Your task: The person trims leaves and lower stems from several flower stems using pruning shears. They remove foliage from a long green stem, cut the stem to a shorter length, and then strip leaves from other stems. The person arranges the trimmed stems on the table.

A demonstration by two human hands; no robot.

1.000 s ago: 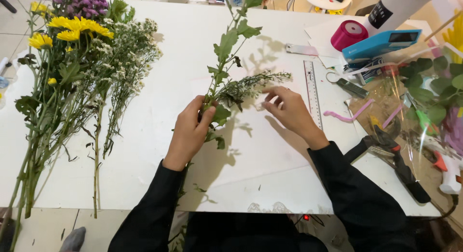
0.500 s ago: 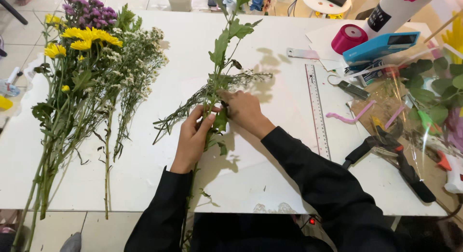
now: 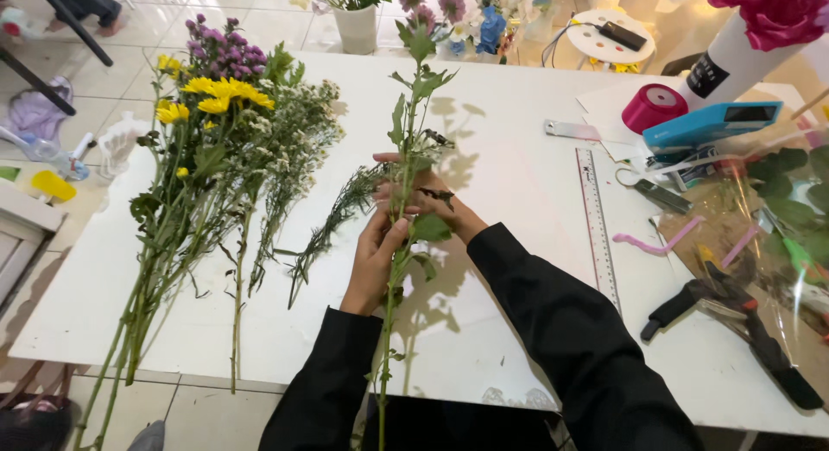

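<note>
**Stem assembly at the bench: two stems in hand, pile untouched**

White worktable over tiled floor; cut flowers laid out on my left, tools on my right.

Hands: left hand wrapped around the tall leafy stem partway down its length, stem upright-ish, pink bloom at the top; right hand closed on the same stem just above the left, also pinning a feathery green sprig that fans out down-left over the table. Both hands holding, fingers narrow; exact grip on the sprig partly hidden by leaves.

Supply pile: yellow chrysanthemums, purple flowers and small white filler flowers lie flat, well apart from my hands, stems running off the near table edge.

Right side: long ruler, pink ribbon spool, blue tape dispenser, black-handled pruners, clear wrapping film; none touched.

Progress, my read: early; bunch is only one main stem plus one sprig of filler. Left to go: most of the pile is not in the bunch, nothing tied, ribbon and film not used; lower leaves on the main stem are on.
</note>
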